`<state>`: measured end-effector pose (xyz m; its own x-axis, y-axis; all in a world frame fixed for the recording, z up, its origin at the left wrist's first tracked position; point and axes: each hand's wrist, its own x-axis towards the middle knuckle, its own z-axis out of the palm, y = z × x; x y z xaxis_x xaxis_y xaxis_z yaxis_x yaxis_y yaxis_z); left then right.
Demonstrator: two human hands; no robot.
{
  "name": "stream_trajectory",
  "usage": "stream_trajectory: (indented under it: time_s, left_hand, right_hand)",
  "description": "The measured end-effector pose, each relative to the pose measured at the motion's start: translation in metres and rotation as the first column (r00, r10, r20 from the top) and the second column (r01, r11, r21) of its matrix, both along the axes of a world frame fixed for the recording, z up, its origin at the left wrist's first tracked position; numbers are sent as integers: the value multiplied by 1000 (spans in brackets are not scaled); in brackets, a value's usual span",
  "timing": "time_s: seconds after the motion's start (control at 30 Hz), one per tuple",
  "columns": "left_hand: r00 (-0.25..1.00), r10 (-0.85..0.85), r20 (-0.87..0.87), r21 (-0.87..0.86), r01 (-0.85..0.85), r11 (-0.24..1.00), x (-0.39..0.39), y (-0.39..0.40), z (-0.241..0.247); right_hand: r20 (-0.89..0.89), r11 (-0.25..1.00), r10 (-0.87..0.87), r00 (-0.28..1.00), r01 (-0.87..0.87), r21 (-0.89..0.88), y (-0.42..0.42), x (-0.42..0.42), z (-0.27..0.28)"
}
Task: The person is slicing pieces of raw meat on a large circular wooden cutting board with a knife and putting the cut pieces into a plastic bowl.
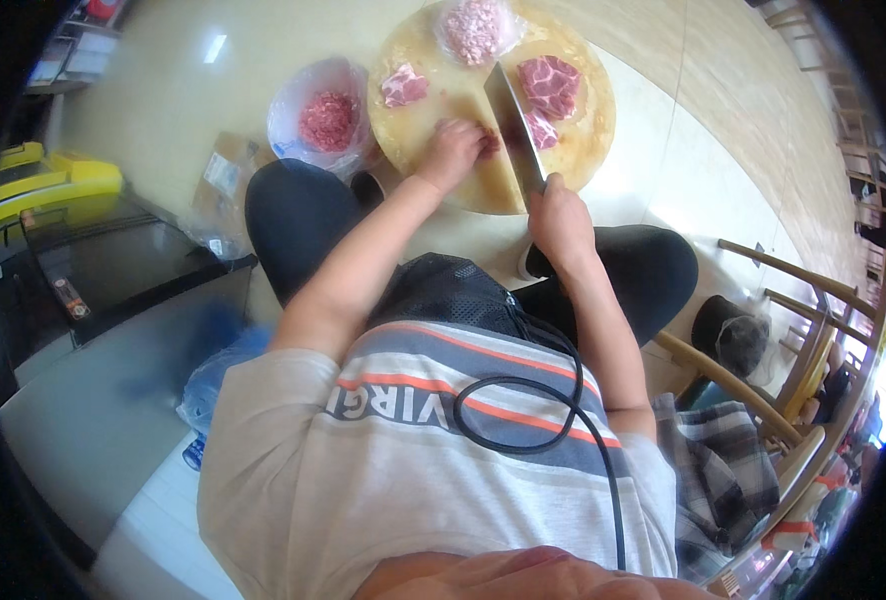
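My right hand (560,221) grips the handle of a wide-bladed cleaver (516,127), its blade standing near upright over a round chopping block (420,161). Left of the blade, my left hand (450,154) has its curled fingertips on a small piece of meat (491,142), mostly covered by them. A larger slab of marbled raw meat (551,84) lies right of the cleaver, and a smaller slice (542,129) is partly behind the blade. Another raw piece (405,85) rests at the block's left. Pale chopped meat (474,30) sits on clear plastic at the far edge.
A plastic-lined bowl (278,120) of minced red meat (328,121) stands just left of the block. Further left are a cardboard box (221,176) and a black cabinet (112,255). Wooden chair parts (728,386) and a dark bin (728,336) are at the right.
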<state>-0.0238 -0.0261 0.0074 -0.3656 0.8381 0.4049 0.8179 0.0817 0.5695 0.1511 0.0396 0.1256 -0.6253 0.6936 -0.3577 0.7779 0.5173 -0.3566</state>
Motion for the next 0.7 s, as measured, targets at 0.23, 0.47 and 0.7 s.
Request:
stream_trajectory:
  time_s: [0.23,0.47,0.7]
  left_hand:
    - [998,4,-55,36,-2,999,6,0,-19]
    - [998,-28,-56,-53,25,998,7,-3,-21]
    - [986,163,-39,-145,-167,975,-19,-2,3]
  right_hand:
    - [64,997,69,996,-66,-46,-7,-5,3]
    - [-115,998,67,991,-65,16,6,-40,-30]
    - [-25,1000,25,999,-24,11,5,-16,-16]
